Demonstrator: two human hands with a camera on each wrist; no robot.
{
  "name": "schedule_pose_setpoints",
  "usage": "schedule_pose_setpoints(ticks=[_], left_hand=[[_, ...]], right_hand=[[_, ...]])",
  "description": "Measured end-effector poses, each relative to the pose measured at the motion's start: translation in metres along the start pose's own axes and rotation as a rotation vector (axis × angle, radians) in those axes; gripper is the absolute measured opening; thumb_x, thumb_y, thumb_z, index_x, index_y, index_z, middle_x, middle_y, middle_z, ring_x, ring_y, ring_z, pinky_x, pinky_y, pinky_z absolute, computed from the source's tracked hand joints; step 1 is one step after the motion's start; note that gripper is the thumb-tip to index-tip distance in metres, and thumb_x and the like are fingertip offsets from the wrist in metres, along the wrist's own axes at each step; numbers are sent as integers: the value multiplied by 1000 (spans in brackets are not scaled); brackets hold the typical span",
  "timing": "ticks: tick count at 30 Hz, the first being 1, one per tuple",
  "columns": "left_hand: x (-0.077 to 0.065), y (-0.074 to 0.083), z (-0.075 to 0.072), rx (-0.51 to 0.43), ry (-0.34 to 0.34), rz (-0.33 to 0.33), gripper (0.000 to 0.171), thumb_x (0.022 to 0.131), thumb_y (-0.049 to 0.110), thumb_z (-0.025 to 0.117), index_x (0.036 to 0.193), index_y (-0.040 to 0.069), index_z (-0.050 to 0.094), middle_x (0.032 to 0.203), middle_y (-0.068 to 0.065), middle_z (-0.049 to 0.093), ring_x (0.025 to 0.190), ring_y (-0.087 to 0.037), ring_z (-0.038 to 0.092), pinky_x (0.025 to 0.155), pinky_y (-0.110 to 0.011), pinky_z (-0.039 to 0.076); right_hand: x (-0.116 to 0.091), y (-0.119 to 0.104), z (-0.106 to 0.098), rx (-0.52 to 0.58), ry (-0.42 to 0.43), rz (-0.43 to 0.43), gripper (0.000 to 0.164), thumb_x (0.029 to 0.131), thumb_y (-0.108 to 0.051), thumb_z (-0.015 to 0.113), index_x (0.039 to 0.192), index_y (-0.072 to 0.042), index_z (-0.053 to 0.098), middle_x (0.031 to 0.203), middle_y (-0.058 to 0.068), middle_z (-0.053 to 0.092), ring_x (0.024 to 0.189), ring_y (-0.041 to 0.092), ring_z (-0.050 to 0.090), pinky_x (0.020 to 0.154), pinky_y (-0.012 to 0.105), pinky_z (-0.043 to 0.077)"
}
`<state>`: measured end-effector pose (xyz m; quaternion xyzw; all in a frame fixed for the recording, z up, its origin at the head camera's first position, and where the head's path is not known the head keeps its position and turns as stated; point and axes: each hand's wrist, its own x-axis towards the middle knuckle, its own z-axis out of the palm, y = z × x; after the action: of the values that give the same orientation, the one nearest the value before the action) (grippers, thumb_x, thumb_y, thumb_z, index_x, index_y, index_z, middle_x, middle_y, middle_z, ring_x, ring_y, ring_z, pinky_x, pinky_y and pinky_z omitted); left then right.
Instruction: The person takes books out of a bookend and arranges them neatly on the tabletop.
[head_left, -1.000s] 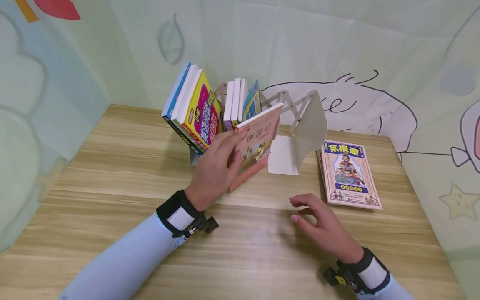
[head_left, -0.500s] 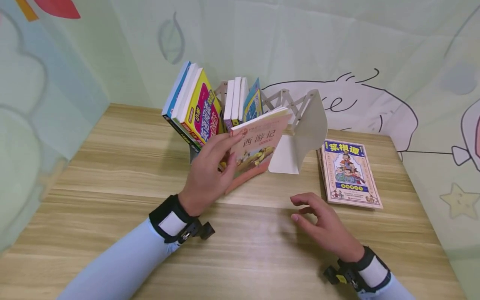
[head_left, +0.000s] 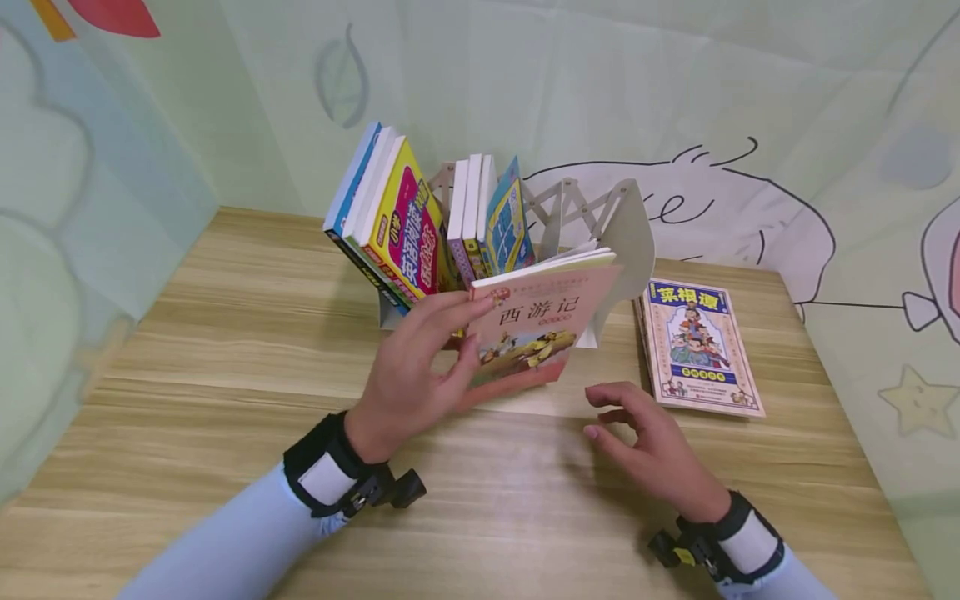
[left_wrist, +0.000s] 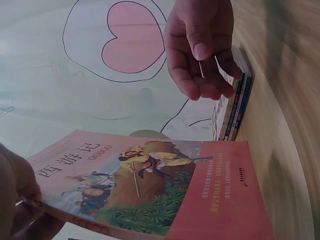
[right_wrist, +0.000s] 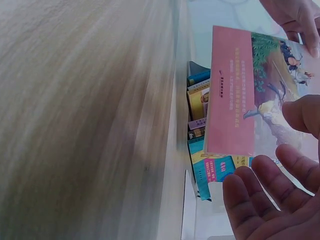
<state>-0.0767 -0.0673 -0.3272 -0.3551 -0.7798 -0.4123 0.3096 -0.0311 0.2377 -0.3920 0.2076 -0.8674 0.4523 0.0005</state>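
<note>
My left hand [head_left: 412, 367] pinches a pink-covered book [head_left: 532, 333] by its spine edge, thumb on the front cover. The book is tilted in front of the book rack, its cover facing me and its top pages slightly fanned. In the left wrist view the same book [left_wrist: 150, 185] shows figures painted on a landscape. To the right, my right hand [head_left: 652, 450] hovers over the table with fingers loosely bent, holding nothing. Behind the book, the pale folding rack [head_left: 630, 242] holds a yellow book [head_left: 405, 225], several white-edged books [head_left: 468, 208] and a blue book [head_left: 507, 221].
A short stack of books [head_left: 701, 350] lies flat at the right, beyond my right hand. The wooden table [head_left: 225, 350] meets a printed backdrop [head_left: 480, 92] close behind the rack. The rack's right end plate stands upright beside the stack.
My left hand has drawn the pink book toward me and turned its cover more to the front, away from the rack. The right hand has barely moved.
</note>
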Motion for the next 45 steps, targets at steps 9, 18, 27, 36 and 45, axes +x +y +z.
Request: schedule_pose_setpoints(ticks=[9,18,27,36,45], left_hand=[[-6,12,-2,-189,-51,-42,44,85,-8,68,128,-2,60,125,-19,59,102,-25,63,76,-20,59],[-8,20,-3,-326,-85,-73,45,87,-9,67,131,-2,58,127,-20,58,104,-28,64,77,-21,60],[-10,25,-3,-405,-91,-101,47,86,-11,66,132,-2,58,128,-21,57,103,-29,65,72,-22,60],[-14,24,-1,-395,-108,-125,48,86,-12,66,133,-2,57,127,-20,57,103,-29,65,74,-22,60],[-15,24,0,-362,-130,-158,49,88,-9,67,135,-1,56,131,-18,56,107,-27,64,77,-21,60]], right_hand=[[7,-5,-4,83,36,82,53,93,-9,71,141,-10,49,137,9,57,123,19,56,101,29,52],[12,-11,-4,162,-7,149,54,98,-17,64,148,-19,42,144,4,54,129,19,55,105,36,50],[10,-9,-3,153,-27,125,44,102,-12,56,145,-14,45,139,8,57,122,20,60,100,27,52],[9,-5,-1,230,-39,110,28,102,-9,54,130,-6,56,132,11,62,118,10,61,97,26,54],[6,-3,0,246,-8,74,24,101,0,52,124,1,55,118,17,70,104,9,68,82,28,59]])
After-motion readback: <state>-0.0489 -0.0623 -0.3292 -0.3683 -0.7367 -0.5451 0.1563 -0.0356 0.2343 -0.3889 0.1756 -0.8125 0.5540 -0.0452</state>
